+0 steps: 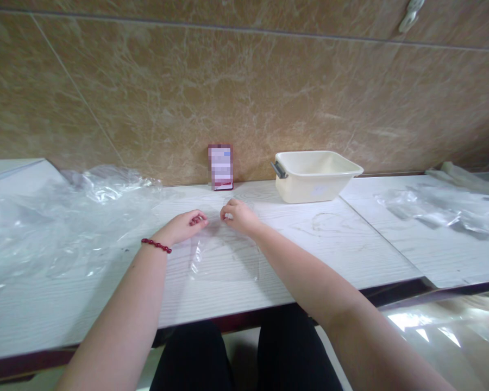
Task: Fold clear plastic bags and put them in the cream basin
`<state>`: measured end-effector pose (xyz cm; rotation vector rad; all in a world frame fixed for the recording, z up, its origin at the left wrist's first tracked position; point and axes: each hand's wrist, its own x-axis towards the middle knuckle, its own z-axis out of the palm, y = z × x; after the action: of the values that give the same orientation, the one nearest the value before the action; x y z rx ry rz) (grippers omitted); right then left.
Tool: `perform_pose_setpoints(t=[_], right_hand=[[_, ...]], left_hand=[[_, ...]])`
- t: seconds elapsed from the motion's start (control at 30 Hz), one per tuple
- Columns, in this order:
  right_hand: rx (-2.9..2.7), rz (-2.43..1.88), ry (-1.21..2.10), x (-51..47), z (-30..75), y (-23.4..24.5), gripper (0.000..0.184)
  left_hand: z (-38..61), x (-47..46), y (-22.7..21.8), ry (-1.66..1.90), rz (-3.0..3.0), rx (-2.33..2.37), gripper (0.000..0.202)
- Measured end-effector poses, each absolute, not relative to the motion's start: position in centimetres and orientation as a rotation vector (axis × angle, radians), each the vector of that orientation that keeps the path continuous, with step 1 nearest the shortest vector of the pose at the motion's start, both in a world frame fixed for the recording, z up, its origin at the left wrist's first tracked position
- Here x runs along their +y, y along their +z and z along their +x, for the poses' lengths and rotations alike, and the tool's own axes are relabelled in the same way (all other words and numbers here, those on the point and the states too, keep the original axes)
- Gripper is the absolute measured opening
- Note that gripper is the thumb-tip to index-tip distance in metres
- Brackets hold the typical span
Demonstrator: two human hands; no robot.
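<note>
A small clear plastic bag (224, 258) lies flat on the white table (330, 244) in front of me. My left hand (184, 225) pinches its far left corner, fingers curled together. My right hand (238, 215) pinches the far right corner in the same way. A red bead bracelet (156, 245) sits on my left wrist. Both hands rest close together near the table's middle, a short way in front of a small upright card (220, 166) that leans on the wall.
A cream plastic tub (315, 175) with a dark handle stands at the back right. Loose clear plastic sheets (57, 222) cover the left of the table; more plastic (440, 209) lies on the right. A marble wall rises behind.
</note>
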<state>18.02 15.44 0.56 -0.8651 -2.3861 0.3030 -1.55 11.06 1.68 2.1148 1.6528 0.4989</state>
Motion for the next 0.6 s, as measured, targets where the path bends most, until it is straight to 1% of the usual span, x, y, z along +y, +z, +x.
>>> perform_pose_setpoints(t=[0.13,0.37,0.6], right_hand=[[-2.387,-0.95,0.296,15.7,18.2,0.6,0.013],[-2.442,-0.992,0.336,15.8,18.1,0.2,0.019],[-2.473,-0.9,0.354,15.8,17.6,-0.1,0.022]], left_hand=[[-2.8,11.5,2.1,0.543,2.25,1.668,0.036],[-3.4,12.6,0.7,0.484,2.396,1.698,0.039],[-2.9,13.0,0.1,0.43,2.467,1.687,0.035]])
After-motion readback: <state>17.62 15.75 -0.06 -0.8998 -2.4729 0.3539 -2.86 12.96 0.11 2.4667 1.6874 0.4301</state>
